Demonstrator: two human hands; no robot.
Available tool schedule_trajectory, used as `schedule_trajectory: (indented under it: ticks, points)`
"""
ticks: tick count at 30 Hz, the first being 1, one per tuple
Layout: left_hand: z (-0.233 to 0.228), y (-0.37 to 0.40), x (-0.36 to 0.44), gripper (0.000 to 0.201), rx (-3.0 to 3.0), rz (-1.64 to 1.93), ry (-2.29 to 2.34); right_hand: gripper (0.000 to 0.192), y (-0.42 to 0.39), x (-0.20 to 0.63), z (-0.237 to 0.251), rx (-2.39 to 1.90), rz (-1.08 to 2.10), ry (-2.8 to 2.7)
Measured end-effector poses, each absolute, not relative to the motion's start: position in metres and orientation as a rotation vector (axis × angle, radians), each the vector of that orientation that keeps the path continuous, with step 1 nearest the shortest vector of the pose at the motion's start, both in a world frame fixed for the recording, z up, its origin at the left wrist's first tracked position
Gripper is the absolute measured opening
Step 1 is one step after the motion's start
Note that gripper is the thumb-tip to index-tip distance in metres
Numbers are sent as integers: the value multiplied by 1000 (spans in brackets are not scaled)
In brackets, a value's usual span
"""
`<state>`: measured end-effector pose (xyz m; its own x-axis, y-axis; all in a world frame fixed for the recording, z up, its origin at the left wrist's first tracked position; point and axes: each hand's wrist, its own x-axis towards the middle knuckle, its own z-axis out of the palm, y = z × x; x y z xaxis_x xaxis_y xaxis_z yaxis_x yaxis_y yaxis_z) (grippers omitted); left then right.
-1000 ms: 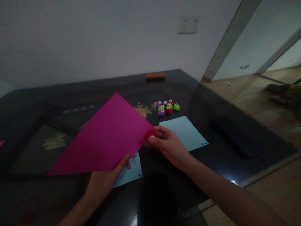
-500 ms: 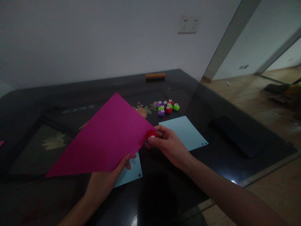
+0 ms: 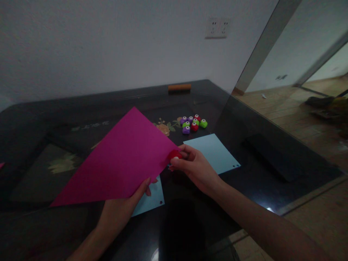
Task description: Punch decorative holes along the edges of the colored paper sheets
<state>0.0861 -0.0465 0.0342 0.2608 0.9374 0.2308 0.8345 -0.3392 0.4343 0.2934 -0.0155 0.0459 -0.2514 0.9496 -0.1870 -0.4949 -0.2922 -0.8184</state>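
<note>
My left hand point(image 3: 136, 194) grips a magenta sheet of paper point(image 3: 122, 159) by its lower edge, thumb on top and other fingers mostly hidden beneath. The sheet is raised above the table and tilted. My right hand point(image 3: 194, 161) is closed on a small red craft paper punch point(image 3: 174, 155) with a white button, thumb near the button. The punch sits at the sheet's right corner. Part of a light blue sheet point(image 3: 152, 199) lies under my left hand, with a small dark shape at its corner. Another light blue sheet point(image 3: 214, 152) lies behind my right hand, two small dark shapes at its corner.
Several purple, green and red punches point(image 3: 194, 125) are grouped beyond the right blue sheet. A brown cylinder point(image 3: 179, 87) lies at the back of the glossy black table point(image 3: 108, 105). A dark oblong object point(image 3: 272, 157) rests at the right. A wall with sockets point(image 3: 218, 28) stands behind.
Both hands, the magenta sheet and the red punch stay almost where they were. The sheet's left corner has shifted very slightly outward.
</note>
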Motion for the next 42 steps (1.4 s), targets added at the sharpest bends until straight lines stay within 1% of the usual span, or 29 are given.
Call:
schedule_trajectory:
  ticks: [5, 7, 9, 12, 16, 23, 27, 32, 37, 42]
  points:
    - [27, -44, 74, 42, 2469, 613, 1570, 32, -16, 294, 46, -868, 1745, -785]
    - [30, -43, 74, 41, 2453, 569, 1558, 32, -16, 294, 45, -867, 1747, -784]
    - [35, -43, 79, 44, 2420, 553, 1574, 32, -16, 294, 45, -870, 1745, -790]
    - [42, -44, 89, 50, 2356, 606, 1656, 32, -15, 294, 45, -870, 1738, -797]
    - [41, -45, 92, 51, 2349, 634, 1648, 31, -15, 293, 45, -854, 1732, -799]
    - [34, -44, 82, 43, 2376, 583, 1641, 30, -15, 294, 45, -851, 1739, -786]
    - [33, -44, 81, 46, 2378, 598, 1634, 31, -15, 293, 45, -852, 1733, -782]
    - [28, -47, 81, 43, 2400, 637, 1629, 31, -15, 293, 45, -861, 1736, -787]
    - [31, -46, 83, 48, 2443, 638, 1627, 28, -15, 294, 44, -847, 1727, -814]
    - [29, -44, 70, 39, 2542, 554, 1461, 28, -15, 293, 45, -837, 1723, -797]
